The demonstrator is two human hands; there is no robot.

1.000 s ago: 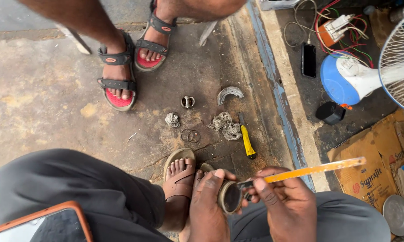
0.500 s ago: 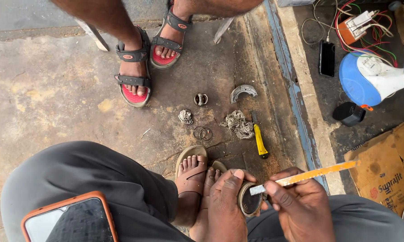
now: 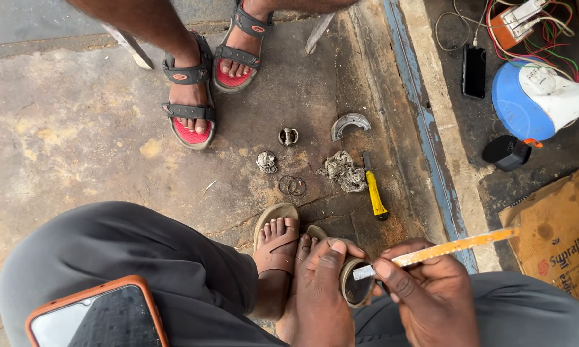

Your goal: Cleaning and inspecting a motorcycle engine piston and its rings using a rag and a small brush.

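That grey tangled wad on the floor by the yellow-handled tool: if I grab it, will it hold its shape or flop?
The tangled wad looks like loose threads or wire strands, so it probably flops and compresses instead of holding its shape. It seems light for its bulk. Frayed ends spread over the stained concrete floor could shed or snag on the yellow-handled tool beside it.

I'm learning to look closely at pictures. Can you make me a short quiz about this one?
1. True or false: the right hand holds a long yellow-orange blade.
2. What does the left hand grip? A) round metal ring part B) cup C) phone
3. What yellow-handled tool lies on the stained concrete floor?

Key: 1 true. 2 A. 3 It looks like a small knife or screwdriver, beside the tangled grey rag.
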